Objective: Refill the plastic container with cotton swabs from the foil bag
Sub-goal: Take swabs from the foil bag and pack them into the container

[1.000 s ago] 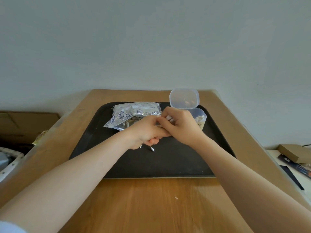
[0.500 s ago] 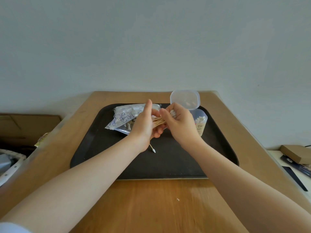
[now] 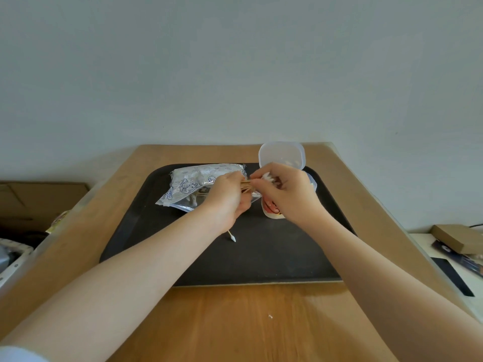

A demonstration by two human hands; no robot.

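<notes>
Both hands, left and right, have fingers clamped on one swab bundle above the tray, beside the open container; foil bag behind.

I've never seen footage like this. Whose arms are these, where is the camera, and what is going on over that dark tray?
No machine here: these are a person's two bare arms, filmed by one wide-angle camera worn on the head, looking forward and down. That is why the arms reach in from the bottom of the picture.

A wooden table carries a black tray. On the tray lies a foil bag printed with blue drawings, and beside it stands a plastic container with its clear lid flipped up.

Between them, the left hand and the right hand hold a bundle of cotton swabs with wooden sticks. One stray swab lies on the tray near the left wrist.

Cardboard boxes sit off to both sides.
</notes>
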